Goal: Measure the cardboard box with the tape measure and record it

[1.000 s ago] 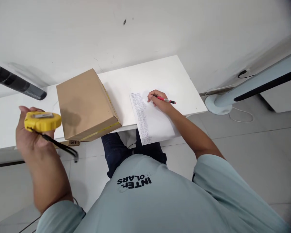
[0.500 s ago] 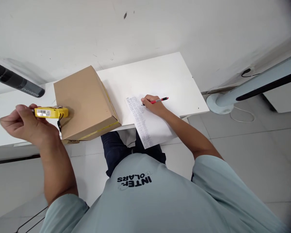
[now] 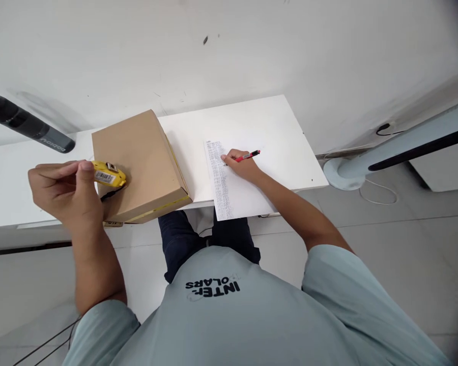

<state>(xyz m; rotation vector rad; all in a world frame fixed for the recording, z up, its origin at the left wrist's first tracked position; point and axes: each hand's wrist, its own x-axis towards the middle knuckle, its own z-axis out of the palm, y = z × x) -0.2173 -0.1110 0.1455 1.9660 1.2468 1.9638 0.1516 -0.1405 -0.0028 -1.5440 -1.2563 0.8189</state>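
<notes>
Pinched in the fingers of my left hand is a yellow tape measure with a barcode label and a dark wrist strap. It is held over the near left part of a closed brown cardboard box, which has yellow tape along its side. My right hand grips a red and black pen, its lower end near the handwriting. Beneath that hand lies a sheet of paper, covered with dense writing along its left side and hanging a little over the table's front edge.
The box and paper rest on a narrow white table against a white wall. A dark bottle-like cylinder stands at the left. On the right, a pale blue stand with a round base sits on the tiled floor, beside a white cable.
My left hand has moved right with the tape measure, which has turned and tilted downward. The paper has rotated to lie straighter. My right hand still holds the pen, slightly shifted.
</notes>
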